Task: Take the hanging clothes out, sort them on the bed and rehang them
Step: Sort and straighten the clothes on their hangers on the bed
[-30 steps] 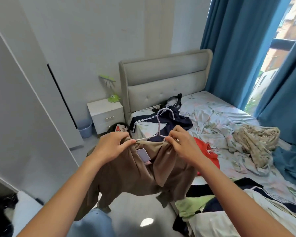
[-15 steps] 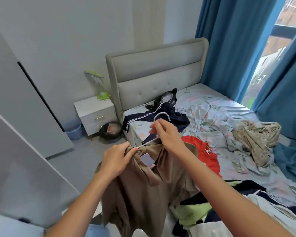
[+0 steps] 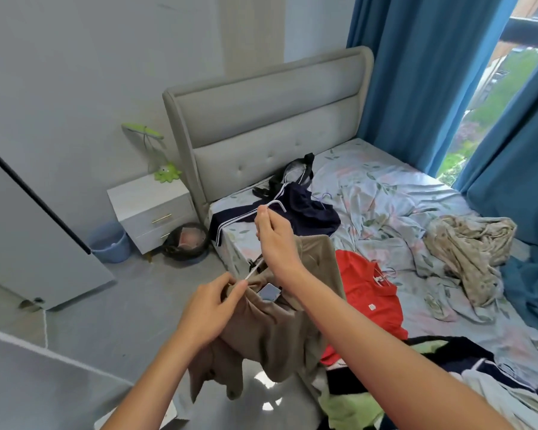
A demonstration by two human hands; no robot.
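Right hand (image 3: 275, 240) pinches the neck of a white hanger (image 3: 272, 212) just under its hook, held up over the near-left bed edge. Left hand (image 3: 213, 301) grips the collar of the brown garment (image 3: 280, 324) where the hanger arm goes in; the garment hangs down between the forearms over the floor.

Progress, as judged: clothes look already out and dumped on the bed (image 3: 385, 193), and this brown piece seems mid-fitting onto its hanger, so rehanging has started. Much left: navy garment with white stripes (image 3: 305, 209) far, red shirt (image 3: 367, 293) just right of the brown one, beige crumpled cloth (image 3: 469, 246) far right, green and dark pile (image 3: 370, 395) near right.

Around: white nightstand (image 3: 151, 209), blue bin (image 3: 111, 243), black basket (image 3: 185, 240) on the floor at left. White panel (image 3: 28, 231), maybe a wardrobe door, stands left; rail not in view.
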